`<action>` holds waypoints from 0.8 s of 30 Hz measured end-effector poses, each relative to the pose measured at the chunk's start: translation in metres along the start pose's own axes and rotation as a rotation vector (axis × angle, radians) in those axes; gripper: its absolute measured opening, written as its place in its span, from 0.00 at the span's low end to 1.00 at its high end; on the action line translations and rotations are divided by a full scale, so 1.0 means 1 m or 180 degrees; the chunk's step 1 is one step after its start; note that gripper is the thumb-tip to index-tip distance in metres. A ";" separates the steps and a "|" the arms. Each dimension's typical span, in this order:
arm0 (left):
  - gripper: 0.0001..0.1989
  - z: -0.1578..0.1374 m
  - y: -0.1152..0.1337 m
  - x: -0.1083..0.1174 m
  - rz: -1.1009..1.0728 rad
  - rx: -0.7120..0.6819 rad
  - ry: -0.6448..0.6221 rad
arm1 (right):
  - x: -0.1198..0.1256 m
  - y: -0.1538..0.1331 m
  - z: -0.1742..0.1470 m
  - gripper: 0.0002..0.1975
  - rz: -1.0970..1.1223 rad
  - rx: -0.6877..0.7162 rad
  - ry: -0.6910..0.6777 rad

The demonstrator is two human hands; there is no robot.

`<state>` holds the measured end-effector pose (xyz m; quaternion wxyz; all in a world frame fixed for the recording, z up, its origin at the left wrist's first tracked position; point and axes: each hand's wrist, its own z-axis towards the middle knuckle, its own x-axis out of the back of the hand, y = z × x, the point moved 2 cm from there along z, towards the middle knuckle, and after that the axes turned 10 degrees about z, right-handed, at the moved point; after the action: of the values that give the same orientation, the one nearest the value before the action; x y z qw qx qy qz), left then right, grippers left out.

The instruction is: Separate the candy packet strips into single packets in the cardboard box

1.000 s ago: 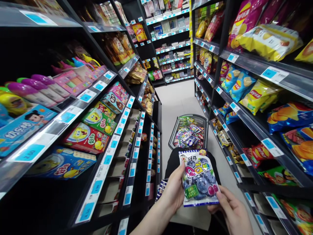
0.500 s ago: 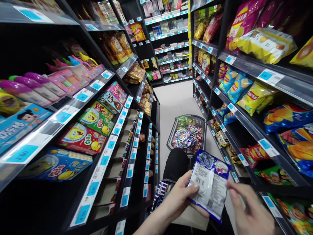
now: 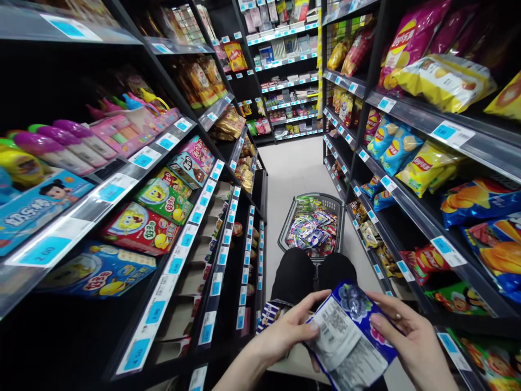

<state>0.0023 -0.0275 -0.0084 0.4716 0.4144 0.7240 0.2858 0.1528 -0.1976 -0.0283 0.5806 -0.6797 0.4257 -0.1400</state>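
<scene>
A blue-and-silver snack bag (image 3: pixel 345 339) with a blueberry picture and printed back panel lies tilted between my hands, over my lap. My left hand (image 3: pixel 291 331) grips its left edge, thumb on the printed side. On the opposite edge, my right hand (image 3: pixel 413 336) holds it with the thumb over the blue border; fingers behind the bag are hidden. Beside my left wrist is a blue-and-white striped package (image 3: pixel 269 316), partly covered. Past my knees, a grey basket (image 3: pixel 338 231) on the floor holds many colourful small packets (image 3: pixel 311 231).
Shelves line both sides of a narrow aisle. Boxed snacks (image 3: pixel 140 228) and price strips (image 3: pixel 187 239) are close on the left. Chip bags (image 3: pixel 425 168) fill the right shelves. Pale floor (image 3: pixel 293 163) runs to a back shelf (image 3: pixel 291 84).
My right hand has come in from the right and taken hold of the snack bag's right edge. The bag has moved lower and turned. My right knee now shows.
</scene>
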 end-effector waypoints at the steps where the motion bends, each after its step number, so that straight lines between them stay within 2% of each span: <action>1: 0.40 -0.002 -0.004 0.000 -0.0003 0.0032 -0.0064 | 0.000 0.003 0.001 0.16 0.0087 -0.0018 0.0074; 4: 0.43 -0.004 -0.016 0.001 -0.0111 0.0136 0.0021 | 0.002 0.012 0.004 0.21 0.0397 -0.0093 0.0201; 6: 0.43 -0.001 -0.023 0.001 -0.0265 -0.0141 0.0477 | 0.005 0.016 0.006 0.23 0.0486 -0.0055 0.0243; 8: 0.49 0.002 -0.027 0.001 -0.0417 -0.0551 0.0884 | 0.009 0.018 0.008 0.22 0.0437 0.0063 0.0289; 11: 0.62 0.006 -0.028 -0.005 -0.0510 -0.0859 0.1038 | 0.008 0.020 0.006 0.21 0.0428 0.0112 0.0234; 13: 0.62 0.007 -0.026 -0.008 -0.0465 -0.0916 0.1046 | 0.006 0.020 0.001 0.20 0.0382 0.0164 0.0386; 15: 0.55 0.005 -0.021 -0.011 -0.0359 -0.0969 0.1168 | 0.007 0.018 -0.005 0.17 0.0001 0.0316 0.0728; 17: 0.41 0.002 -0.015 -0.012 -0.0183 -0.1056 0.1415 | 0.009 0.016 -0.010 0.15 -0.0652 0.0640 0.1012; 19: 0.27 -0.001 -0.010 -0.011 0.0140 -0.1096 0.1676 | 0.013 0.015 -0.012 0.12 -0.1194 0.1079 0.1019; 21: 0.18 -0.004 -0.005 -0.009 0.0638 -0.1120 0.1832 | 0.018 0.017 -0.012 0.08 -0.1428 0.1441 0.0955; 24: 0.08 -0.007 0.002 -0.007 0.1492 -0.1291 0.1930 | 0.024 0.022 -0.011 0.08 -0.1549 0.1571 0.0931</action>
<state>-0.0020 -0.0328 -0.0014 0.2317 0.3638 0.6453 0.6305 0.1508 -0.2217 -0.0521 0.6098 -0.5734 0.2836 -0.4678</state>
